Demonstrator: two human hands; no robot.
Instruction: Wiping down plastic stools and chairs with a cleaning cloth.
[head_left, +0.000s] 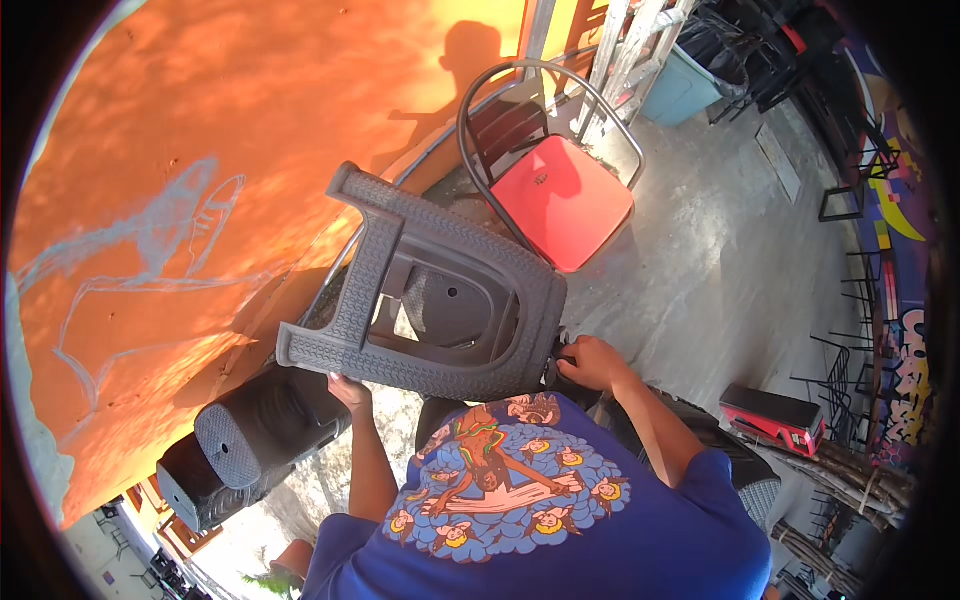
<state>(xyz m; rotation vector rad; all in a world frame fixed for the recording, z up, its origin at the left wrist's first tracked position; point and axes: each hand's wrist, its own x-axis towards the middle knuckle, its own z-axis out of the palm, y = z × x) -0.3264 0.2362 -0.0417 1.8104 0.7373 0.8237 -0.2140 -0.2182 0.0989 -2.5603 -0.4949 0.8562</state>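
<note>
A grey plastic chair (442, 367) with a woven-look texture is tilted in front of my body. Its legs point to the upper left, and an open frame shows a panel with a round hole inside. At the chair's lower left edge, my left hand (350, 394) grips the rim, with part of the fingers hidden behind it. My right hand (592, 364) is at the chair's right end, its fingers curled on a small dark item (556, 361) against the plastic. What this item is cannot be told.
Beyond the chair stands a metal chair with a red seat (562, 202), near an orange wall (247, 150). Stacked black plastic chairs (262, 427) lie to the left. On the right are a red and black box (772, 420) and bundled wooden poles (847, 476). A light-blue bin (682, 86) stands at the back.
</note>
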